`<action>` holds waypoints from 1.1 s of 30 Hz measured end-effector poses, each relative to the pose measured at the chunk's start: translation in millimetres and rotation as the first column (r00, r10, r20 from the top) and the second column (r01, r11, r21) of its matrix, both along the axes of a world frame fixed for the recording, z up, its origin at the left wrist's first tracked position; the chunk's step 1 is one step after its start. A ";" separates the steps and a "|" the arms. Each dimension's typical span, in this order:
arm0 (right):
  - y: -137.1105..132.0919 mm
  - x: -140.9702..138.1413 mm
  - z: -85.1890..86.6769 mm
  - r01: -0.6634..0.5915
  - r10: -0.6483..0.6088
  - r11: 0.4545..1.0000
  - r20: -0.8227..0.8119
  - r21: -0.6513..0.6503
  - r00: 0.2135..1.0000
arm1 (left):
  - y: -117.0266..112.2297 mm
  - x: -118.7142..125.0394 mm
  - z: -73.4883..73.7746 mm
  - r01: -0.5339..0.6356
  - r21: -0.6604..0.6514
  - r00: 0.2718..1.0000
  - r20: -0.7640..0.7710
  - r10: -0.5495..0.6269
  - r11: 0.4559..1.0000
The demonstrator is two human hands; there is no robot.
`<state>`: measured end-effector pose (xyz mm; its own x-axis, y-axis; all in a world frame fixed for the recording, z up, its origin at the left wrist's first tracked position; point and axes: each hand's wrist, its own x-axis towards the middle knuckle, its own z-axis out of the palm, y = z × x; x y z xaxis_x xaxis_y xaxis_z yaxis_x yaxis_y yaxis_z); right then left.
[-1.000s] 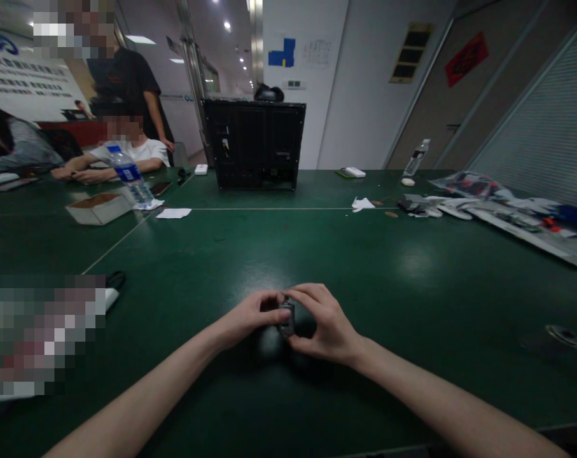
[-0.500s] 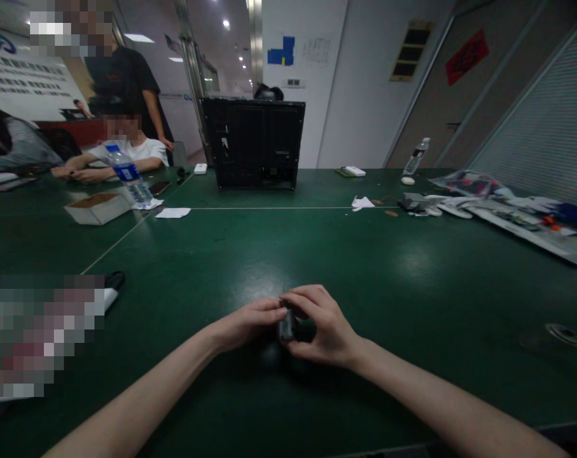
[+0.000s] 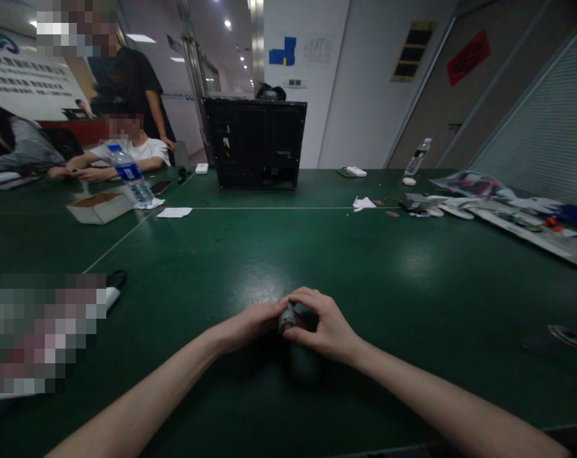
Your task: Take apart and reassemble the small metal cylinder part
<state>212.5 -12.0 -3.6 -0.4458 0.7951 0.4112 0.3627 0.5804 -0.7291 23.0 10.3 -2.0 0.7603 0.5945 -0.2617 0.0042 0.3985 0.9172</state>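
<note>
Both my hands meet low over the green table (image 3: 374,280), near its front edge. Between them is a small dark grey object (image 3: 287,317), roughly box-shaped with a lighter end; what it is stays unclear. My left hand (image 3: 250,326) pinches its left side with fingertips. My right hand (image 3: 322,326) curls over its top and right side, thumb beneath. Most of the object is hidden by my fingers.
A black open-backed case (image 3: 254,143) stands at the table's middle back. A water bottle (image 3: 130,175) and cardboard box (image 3: 99,207) sit back left, where other people sit and stand. Papers and packaging (image 3: 502,207) lie at right; a second bottle (image 3: 417,157) behind.
The object has turned between my fingers and now shows a lighter end. My hands have dropped slightly and closed in tighter around it.
</note>
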 end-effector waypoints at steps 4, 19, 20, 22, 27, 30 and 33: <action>1.5 -0.3 -2.6 -0.021 0.017 0.998 -0.064 -0.063 0.998 | 0.7 -0.7 -2.5 -0.017 -0.053 0.998 0.053 0.020 0.998; -2.3 5.2 -3.1 0.058 -0.085 0.956 0.084 0.286 0.993 | 3.2 1.2 2.5 -0.111 0.147 0.994 0.007 0.111 0.983; -2.4 5.5 -3.3 0.059 -0.091 0.949 0.090 0.311 0.992 | 4.4 1.2 2.3 -0.150 0.200 0.989 0.016 0.150 0.968; -2.5 5.8 -3.9 0.061 -0.099 0.937 0.097 0.343 0.990 | 6.1 1.2 3.2 -0.188 0.238 0.982 0.019 0.189 0.953; -1.6 6.5 -4.0 0.051 -0.102 0.931 0.124 0.361 0.987 | 7.4 0.9 4.6 -0.189 0.255 0.980 -0.007 0.198 0.948; 0.2 7.1 -4.4 0.053 -0.103 0.941 0.135 0.334 0.985 | 8.2 0.2 0.8 -0.178 0.288 0.983 0.014 0.181 0.941; 1.6 7.9 -5.2 0.040 -0.087 0.953 0.143 0.299 0.986 | 8.0 0.6 -1.4 -0.158 0.268 0.987 0.051 0.150 0.950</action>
